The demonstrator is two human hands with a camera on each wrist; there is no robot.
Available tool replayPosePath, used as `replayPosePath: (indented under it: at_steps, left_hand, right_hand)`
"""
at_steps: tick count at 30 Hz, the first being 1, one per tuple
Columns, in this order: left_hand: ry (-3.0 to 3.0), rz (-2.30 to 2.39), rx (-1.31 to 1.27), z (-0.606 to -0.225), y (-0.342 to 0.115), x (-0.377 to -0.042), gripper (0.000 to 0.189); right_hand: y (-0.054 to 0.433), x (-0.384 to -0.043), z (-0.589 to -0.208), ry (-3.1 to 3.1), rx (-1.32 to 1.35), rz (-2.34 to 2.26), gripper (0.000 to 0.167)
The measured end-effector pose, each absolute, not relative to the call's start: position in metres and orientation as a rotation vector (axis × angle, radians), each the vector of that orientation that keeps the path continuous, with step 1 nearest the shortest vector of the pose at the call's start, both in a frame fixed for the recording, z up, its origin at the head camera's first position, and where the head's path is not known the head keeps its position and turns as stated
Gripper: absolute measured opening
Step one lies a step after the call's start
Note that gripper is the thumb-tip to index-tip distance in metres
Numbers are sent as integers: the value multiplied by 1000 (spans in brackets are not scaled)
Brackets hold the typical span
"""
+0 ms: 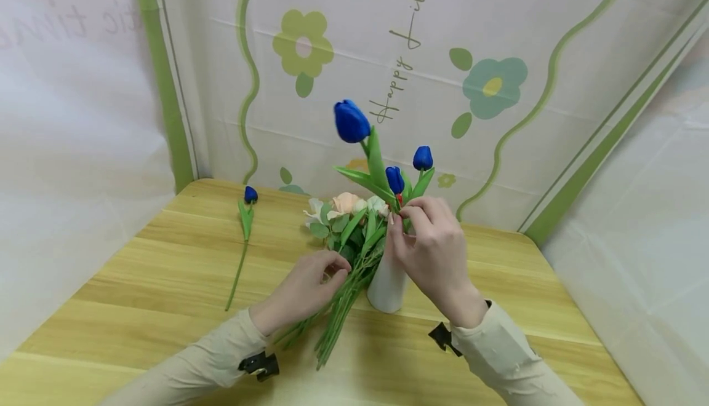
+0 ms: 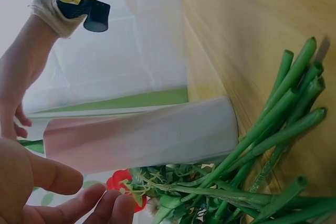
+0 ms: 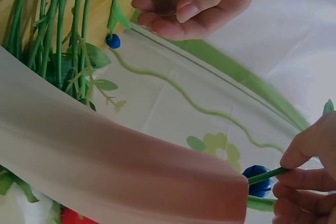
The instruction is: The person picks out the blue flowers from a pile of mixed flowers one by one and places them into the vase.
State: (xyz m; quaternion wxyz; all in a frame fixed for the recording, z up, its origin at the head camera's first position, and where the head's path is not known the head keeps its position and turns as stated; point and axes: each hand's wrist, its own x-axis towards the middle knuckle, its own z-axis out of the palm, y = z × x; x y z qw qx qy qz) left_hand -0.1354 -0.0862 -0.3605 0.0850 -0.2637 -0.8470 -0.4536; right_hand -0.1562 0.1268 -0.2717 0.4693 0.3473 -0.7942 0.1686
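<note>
My right hand [image 1: 434, 252] pinches the green stem [image 3: 266, 176] of a blue tulip between thumb and fingers, right at the mouth of a vase [image 1: 386, 289]. That stem's lower end goes into the vase, which is white below and pinkish above. A large blue tulip head [image 1: 351, 122] leans left above this hand. Two more blue tulips, one of them [image 1: 423, 157] farther right, rise behind the fingers. My left hand [image 1: 301, 289] hovers beside a bundle of green stems [image 1: 338, 317], its fingers loosely bent and nothing between them; whether it touches the stems I cannot tell.
A single blue tulip [image 1: 245, 234] lies on the wooden table [image 1: 166, 289] at the left. Peach and white flowers [image 1: 344, 203] lie left of the vase, and a red flower [image 2: 119, 181] shows near it. A printed curtain [image 1: 354, 37] hangs behind the table.
</note>
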Motion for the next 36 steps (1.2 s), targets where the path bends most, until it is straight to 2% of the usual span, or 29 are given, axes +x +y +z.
replayPosePath:
  at_steps: [11,19,21,26,28,36]
  left_hand:
    - [-2575,-1369,-786,-362,-87,-136,13]
    - [-2570,-1372,-808,-365,-87,-137,14]
    - [-2572,-1373,-814,-365,-87,-137,14]
    - [-2579,-1376,-821,-366,-87,-138,14]
    - [-2584,-1370,-820,-366,-87,-138,13]
    - [-2673,-1322,-849,-369,-90,-139,14]
  right_hand:
    - [144,-161,-288,-1972,745,603,11]
    - [152,-161,-298,-2004,652,720,6]
    - [155,-161,-302,-2023,615,756,13]
    - [164,-160,-315,-2125,520,839,54]
    - [166,-161,-320,-2179,486,858,65]
    - [165,-164,-326,-2275,455,949,66]
